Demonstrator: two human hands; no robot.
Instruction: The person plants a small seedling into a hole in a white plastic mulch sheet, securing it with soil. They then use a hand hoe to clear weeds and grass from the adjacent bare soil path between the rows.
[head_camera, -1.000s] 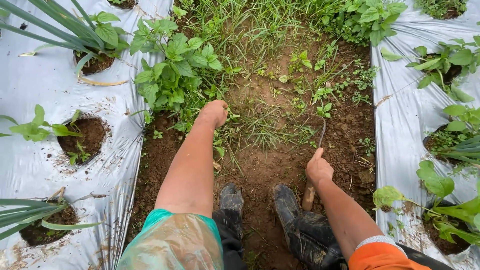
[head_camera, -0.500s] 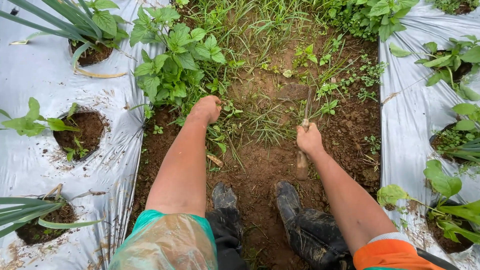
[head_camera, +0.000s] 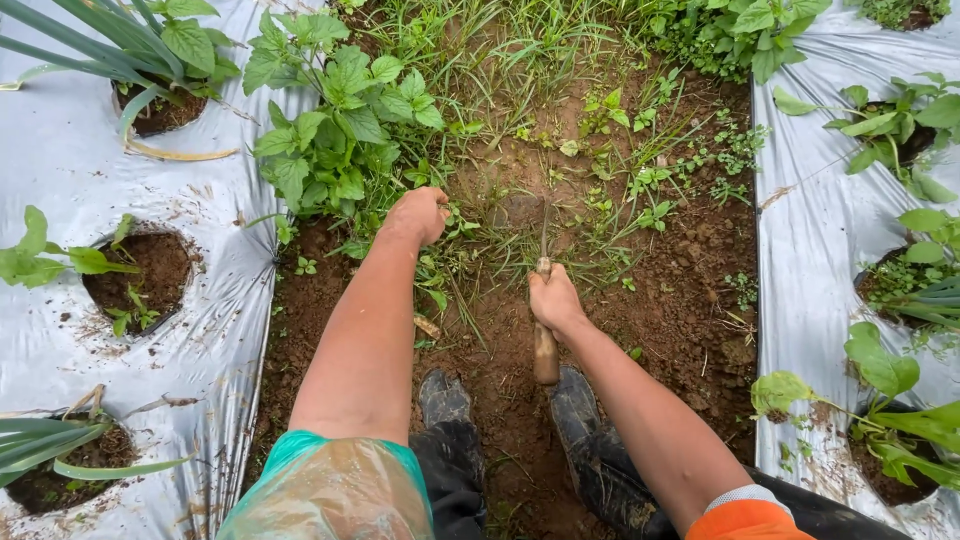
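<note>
Right hand (head_camera: 555, 300), earlier pointing, now grips a wooden-handled weeding tool (head_camera: 545, 350), its blade probably in the soil (hard to see). Left hand (head_camera: 418, 215) stays closed on weeds (head_camera: 455, 225) beside the leafy plant (head_camera: 335, 125).

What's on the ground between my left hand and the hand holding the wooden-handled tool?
In the head view, between the left hand and the right hand on the tool lie thin grass weeds and bare brown soil.
</note>
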